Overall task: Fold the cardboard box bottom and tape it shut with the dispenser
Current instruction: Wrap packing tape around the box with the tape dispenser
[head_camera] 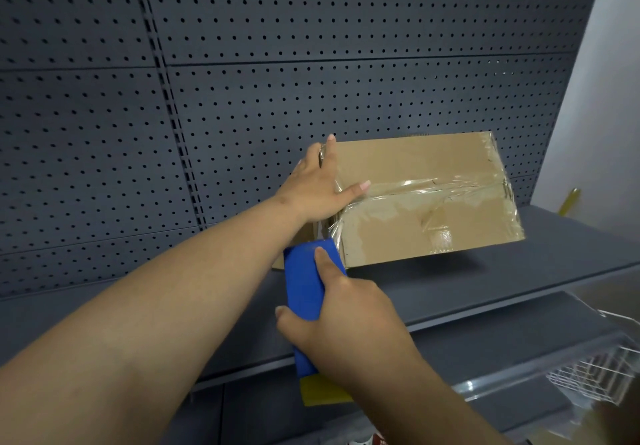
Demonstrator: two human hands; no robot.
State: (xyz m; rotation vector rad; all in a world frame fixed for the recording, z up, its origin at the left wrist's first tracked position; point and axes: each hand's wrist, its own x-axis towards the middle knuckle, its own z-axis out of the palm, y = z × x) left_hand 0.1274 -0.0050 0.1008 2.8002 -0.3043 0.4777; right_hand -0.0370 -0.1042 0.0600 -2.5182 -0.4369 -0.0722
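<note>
Fingers of the right hand (349, 316) curl round the blue tape dispenser (308, 292), thumb on its left edge and forefinger stretched along its top face, a grip that seems chosen to steer the nose while pulling. A yellow part of the dispenser shows below the wrist. Its front end sits at the near left corner of the cardboard box (426, 198), and a wrinkled strip of clear tape (429, 186) runs from there up over the edge and across the box's upturned face along the seam where the 2 flaps meet. The left hand (318, 184) lies flat and spread on the left end of that face, fingers straight, thumb laid on the tape at the seam and the other fingers reaching toward the far edge; it grasps nothing and appears to press the flaps down and brace the box against the dispenser's pull. The box rests bottom-up on the dark grey shelf (485, 281), close against the perforated back panel (242, 63), which likely stops it sliding away. The flaps already lie closed with glossy tape over them and down the right end, so the sealing looks nearly done; the likely remaining step is to cut the strip at the near corner. A white wire basket (595, 375) sits lower right, well apart.
</note>
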